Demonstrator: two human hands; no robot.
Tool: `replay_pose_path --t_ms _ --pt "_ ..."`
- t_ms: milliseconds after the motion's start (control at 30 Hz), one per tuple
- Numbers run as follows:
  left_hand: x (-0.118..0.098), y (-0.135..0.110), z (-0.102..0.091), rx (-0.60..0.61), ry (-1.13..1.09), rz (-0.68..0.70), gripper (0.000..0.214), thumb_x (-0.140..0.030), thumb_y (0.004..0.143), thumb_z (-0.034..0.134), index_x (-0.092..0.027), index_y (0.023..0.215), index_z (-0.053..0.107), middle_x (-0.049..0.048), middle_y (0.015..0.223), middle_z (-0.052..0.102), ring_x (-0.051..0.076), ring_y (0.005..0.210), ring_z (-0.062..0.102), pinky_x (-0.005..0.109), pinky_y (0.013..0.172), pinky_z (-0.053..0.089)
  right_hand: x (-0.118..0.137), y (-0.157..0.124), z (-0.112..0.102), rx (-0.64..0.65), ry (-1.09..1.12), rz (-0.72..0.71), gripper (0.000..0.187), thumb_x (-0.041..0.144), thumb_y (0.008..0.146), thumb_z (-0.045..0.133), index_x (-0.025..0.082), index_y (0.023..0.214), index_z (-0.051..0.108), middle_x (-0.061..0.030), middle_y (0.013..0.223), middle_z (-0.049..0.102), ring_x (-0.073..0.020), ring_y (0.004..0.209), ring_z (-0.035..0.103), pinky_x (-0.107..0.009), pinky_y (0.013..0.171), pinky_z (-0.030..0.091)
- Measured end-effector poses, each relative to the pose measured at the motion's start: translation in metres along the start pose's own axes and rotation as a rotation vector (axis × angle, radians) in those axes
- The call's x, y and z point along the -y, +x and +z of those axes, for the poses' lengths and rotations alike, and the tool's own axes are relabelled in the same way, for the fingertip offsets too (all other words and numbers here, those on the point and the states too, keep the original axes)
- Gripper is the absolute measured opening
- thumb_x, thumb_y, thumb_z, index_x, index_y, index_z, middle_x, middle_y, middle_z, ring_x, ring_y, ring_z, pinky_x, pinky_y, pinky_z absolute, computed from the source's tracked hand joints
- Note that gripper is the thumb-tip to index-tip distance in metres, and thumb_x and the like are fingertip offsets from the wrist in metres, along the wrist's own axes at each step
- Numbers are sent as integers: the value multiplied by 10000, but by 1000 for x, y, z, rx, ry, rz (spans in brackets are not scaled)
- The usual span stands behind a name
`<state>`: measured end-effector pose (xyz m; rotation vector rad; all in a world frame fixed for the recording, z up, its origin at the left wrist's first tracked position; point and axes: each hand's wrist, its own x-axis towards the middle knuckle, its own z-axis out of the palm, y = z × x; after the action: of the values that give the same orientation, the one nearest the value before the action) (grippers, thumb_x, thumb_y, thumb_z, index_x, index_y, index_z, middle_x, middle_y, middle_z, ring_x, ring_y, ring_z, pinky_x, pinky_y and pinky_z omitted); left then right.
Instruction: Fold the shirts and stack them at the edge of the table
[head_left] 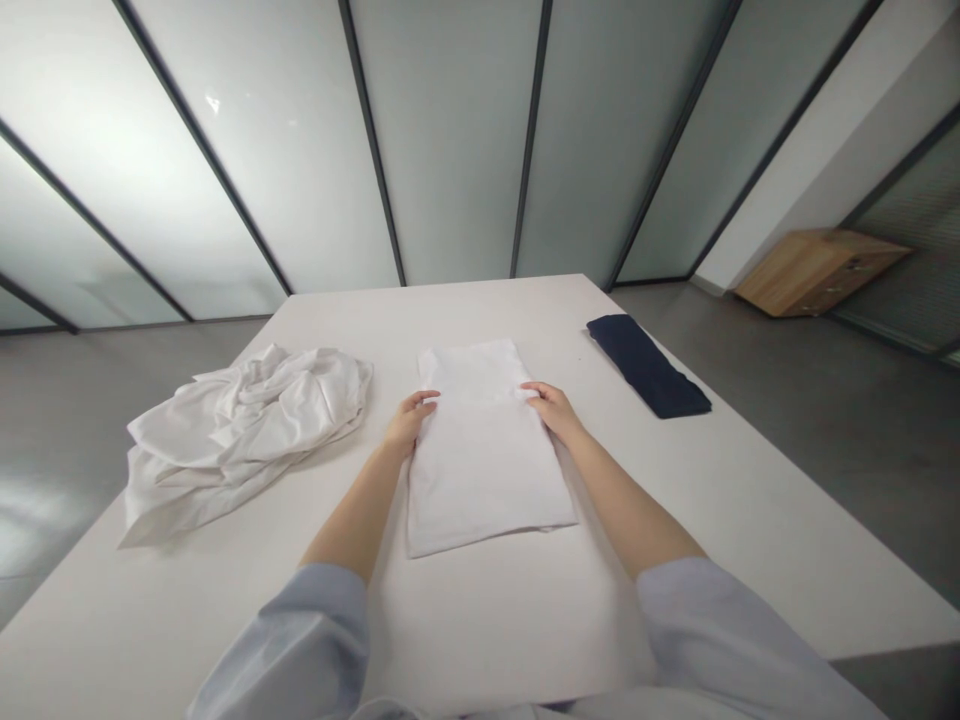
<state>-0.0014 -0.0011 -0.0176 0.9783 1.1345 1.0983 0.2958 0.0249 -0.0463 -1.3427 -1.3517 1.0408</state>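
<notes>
A white garment, folded into a long rectangle, lies flat in the middle of the white table. My left hand grips its left edge about halfway up, fingers curled over the cloth. My right hand pinches the right edge at the same height. A fold line runs across the cloth between the two hands.
A crumpled heap of white clothing lies on the table's left side. A folded dark navy cloth sits at the far right edge. Frosted glass panels stand behind the table, and a wooden cabinet is on the floor at right.
</notes>
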Motion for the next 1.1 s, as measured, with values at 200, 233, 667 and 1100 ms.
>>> replay_pose_path --t_ms 200,233,667,1100 --pt "-1 -1 -4 94 127 19 683 -270 590 756 -216 1245 568 60 1041 683 203 860 657 338 778 526 -5 0 0 34 17 25 532 201 614 515 202 1125 661 -10 900 703 -168 713 610 -272 659 482" --pt "-1 -2 -5 134 162 12 743 -234 573 757 -222 1284 544 70 1119 666 208 910 649 334 802 520 -5 0 0 34 4 20 560 187 612 506 198 1152 651 -20 943 706 -170 739 619 -274 680 489" --pt "-34 14 -19 60 990 277 184 -201 638 597 -204 768 727 54 775 705 261 852 634 363 879 479 27 4 -15 181 -465 -188 409 101 668 602 211 1046 713 -54 994 720 -208 876 639 -314 837 491" --pt "-184 43 22 -328 1372 879 305 -191 830 475 -184 1082 646 94 1221 570 277 1316 366 517 1152 87 156 95 -43 -250 -803 -819 235 168 846 493 192 1018 652 -113 1119 619 -282 1087 525 -449 955 396"
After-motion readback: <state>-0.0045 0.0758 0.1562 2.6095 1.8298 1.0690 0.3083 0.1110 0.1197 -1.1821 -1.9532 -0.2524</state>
